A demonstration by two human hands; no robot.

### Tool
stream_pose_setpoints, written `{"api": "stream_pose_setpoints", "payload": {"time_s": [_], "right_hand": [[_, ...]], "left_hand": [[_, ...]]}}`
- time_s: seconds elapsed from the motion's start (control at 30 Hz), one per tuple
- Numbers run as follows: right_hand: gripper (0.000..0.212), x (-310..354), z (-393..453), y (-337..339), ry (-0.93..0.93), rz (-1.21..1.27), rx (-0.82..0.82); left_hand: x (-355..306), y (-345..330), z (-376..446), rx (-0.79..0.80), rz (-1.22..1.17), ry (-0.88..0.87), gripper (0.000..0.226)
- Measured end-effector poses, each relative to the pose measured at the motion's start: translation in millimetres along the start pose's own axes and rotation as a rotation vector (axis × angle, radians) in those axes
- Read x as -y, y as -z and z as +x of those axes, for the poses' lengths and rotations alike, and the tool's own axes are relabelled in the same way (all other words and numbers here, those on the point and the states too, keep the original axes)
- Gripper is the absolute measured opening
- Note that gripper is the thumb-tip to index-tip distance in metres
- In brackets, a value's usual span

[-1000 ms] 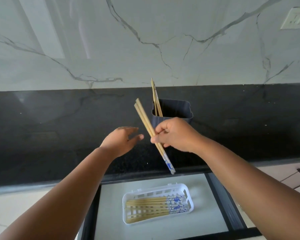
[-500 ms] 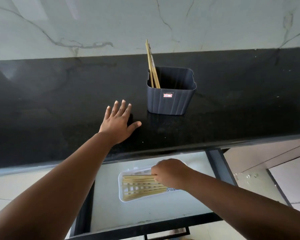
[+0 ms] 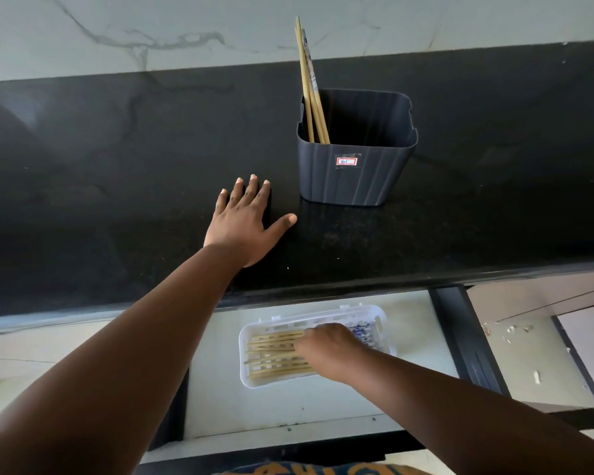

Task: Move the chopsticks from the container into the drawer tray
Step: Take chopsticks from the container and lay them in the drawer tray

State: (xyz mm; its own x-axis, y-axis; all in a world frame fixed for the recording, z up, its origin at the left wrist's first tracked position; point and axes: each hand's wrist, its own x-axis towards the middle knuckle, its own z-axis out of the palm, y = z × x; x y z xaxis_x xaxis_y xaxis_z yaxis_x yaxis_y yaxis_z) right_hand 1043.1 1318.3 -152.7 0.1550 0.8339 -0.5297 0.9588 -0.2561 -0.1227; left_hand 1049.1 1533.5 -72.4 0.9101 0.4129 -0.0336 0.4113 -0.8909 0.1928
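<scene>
1. Most of the chopsticks [image 3: 275, 354] lie side by side in the white drawer tray [image 3: 246, 337], plain ends to the left, blue-patterned ends to the right. A few more chopsticks [image 3: 311, 97] stand leaning in the left corner of the dark container [image 3: 354, 166], on the black surface [image 3: 117, 166].

2. The right hand [image 3: 330, 351] is down in the tray, on top of the lying chopsticks. Its fingers are curled under and hidden by the back of the hand, so I cannot tell whether the grip is clamped on a pair or already slack.

3. The left hand [image 3: 246, 224] rests flat on the surface just left of the container, fingers spread and straight, holding nothing.

4. The step in hand looks to be laying a pair into the tray. To do it well, set the sticks down parallel to the others, patterned ends matching, and let go only once they rest flat.

5. Lift the hand straight up afterwards, so the fingers do not drag the neat row askew or catch the tray's slotted wall.

6. The tray sits loose in the open drawer [image 3: 323, 406], so a sideways nudge could slide it.

7. The standing sticks come next; the container looks light, and the left hand is near enough to steady it.
</scene>
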Motion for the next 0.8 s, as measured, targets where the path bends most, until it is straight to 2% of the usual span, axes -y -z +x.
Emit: {"api": "stream_pose_setpoints", "payload": {"time_s": [0.2,0.33,0.43,0.5,0.57,0.67,0.73,0.8], "right_hand": [[0.029,-9,5,-3,-0.065,0.009,0.033],[0.024,-10,4,-6,-0.074,0.062,-0.040],[0.033,-5,-4,1,-0.174,0.082,-0.094],[0.037,-1,-16,14,-0.275,0.160,-0.037],[0.029,4,-34,38,-0.306,0.242,0.091],[0.026,12,-72,95,-0.180,0.376,0.234],[0.018,13,-104,148,-0.087,0.599,0.267],[0.009,5,-132,202,-0.016,0.820,0.172]], "left_hand": [[1,0,1,-0.019,-0.013,0.000,0.089],[1,0,1,-0.016,-0.014,0.003,0.089],[1,-1,1,-0.012,-0.017,-0.001,0.089],[1,-2,1,-0.011,-0.014,0.000,0.089],[1,-2,1,-0.009,-0.011,0.002,0.089],[1,-2,2,-0.007,-0.008,-0.005,0.089],[2,-2,2,-0.012,-0.007,-0.009,0.090],[2,-3,1,-0.014,-0.001,-0.012,0.093]]}}
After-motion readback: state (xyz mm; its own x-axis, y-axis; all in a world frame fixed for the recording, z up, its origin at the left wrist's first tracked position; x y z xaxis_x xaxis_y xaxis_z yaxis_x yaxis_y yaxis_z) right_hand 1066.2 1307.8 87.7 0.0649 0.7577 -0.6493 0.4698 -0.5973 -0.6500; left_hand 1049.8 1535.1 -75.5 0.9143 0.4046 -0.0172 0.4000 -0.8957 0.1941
